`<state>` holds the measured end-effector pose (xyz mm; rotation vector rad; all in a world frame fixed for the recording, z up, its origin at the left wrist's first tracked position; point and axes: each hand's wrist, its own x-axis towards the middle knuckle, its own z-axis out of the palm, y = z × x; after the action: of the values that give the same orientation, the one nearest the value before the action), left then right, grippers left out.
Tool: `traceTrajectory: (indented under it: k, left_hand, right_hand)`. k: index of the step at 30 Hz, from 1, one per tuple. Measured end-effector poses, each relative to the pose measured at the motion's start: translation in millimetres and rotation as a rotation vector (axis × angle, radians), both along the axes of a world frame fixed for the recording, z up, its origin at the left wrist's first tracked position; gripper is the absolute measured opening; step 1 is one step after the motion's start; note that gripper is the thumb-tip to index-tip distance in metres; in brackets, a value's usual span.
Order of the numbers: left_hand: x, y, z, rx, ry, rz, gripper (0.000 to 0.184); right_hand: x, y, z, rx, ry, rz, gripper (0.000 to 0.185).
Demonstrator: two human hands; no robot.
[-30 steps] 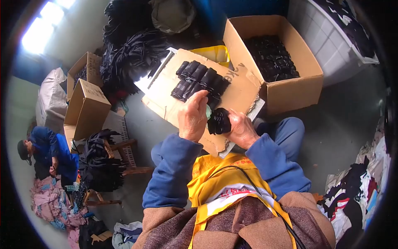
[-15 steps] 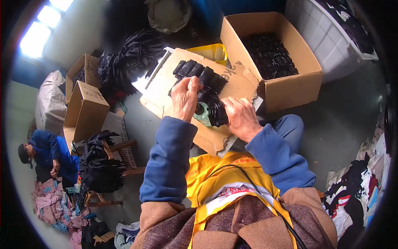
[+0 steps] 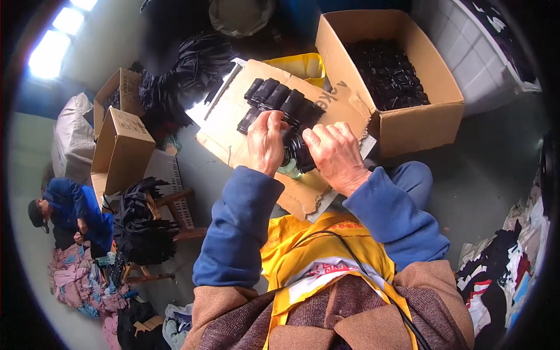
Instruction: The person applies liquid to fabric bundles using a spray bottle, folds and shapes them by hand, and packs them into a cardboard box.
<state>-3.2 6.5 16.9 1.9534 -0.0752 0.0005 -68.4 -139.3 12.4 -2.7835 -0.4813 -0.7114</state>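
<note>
Between my hands is a bundle of black cloth strips [image 3: 300, 153], standing over the cardboard sheet [image 3: 227, 131]. My right hand [image 3: 338, 156] is closed around its right side, thumb on top. At its left edge my left hand [image 3: 266, 143] is closed, thumb and forefinger together; what they pinch is hidden. Partly covered beneath the bundle is a pale green translucent object [image 3: 290, 170], its kind unclear. Just beyond my hands, several rolled black bundles [image 3: 280, 99] lie in rows on the cardboard.
An open carton [image 3: 417, 125] holding black bundles [image 3: 388, 76] stands at the right, before a pale plastic bin [image 3: 466, 58]. Left are two more cartons [image 3: 131, 140], black strips on a stool [image 3: 143, 227] and a seated person [image 3: 79, 213]. Cloth scraps [image 3: 496, 274] lie right.
My right hand has shifted up and left over the black bundle, which now covers more of the green object. My left hand has moved slightly right and down. The whole view has shifted a little.
</note>
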Motion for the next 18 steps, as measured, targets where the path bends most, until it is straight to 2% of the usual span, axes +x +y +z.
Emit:
traceTrajectory:
  k: [3, 7, 12, 14, 15, 16, 18]
  left_hand:
    - [1, -4, -2, 0.083, -0.154, 0.032, 0.030]
    - [2, -7, 1, 0.165, -0.120, 0.050, 0.029]
    - [6, -5, -16, 0.182, -0.205, -0.019, 0.028]
    - [9, 0, -27, 0.041, -0.197, 0.051, 0.039]
    - [-2, -1, -2, -0.022, 0.015, 0.113, 0.051]
    - [-2, 2, 0, -0.112, 0.074, 0.199, 0.059]
    - [-11, 8, 18, -0.174, 0.101, 0.203, 0.063]
  right_hand:
    - [4, 1, 1, -0.038, 0.010, -0.007, 0.008]
    - [4, 1, 2, -0.007, -0.048, -0.038, 0.006]
    - [-8, -6, 6, 0.012, -0.071, -0.106, 0.005]
    - [-15, -14, 12, 0.103, -0.047, -0.110, 0.008]
    - [-21, -19, 13, 0.199, -0.055, -0.086, 0.014]
    - [-25, -23, 11, 0.193, -0.068, -0.096, 0.014]
    - [-31, -25, 6, 0.399, -0.049, -0.044, 0.029]
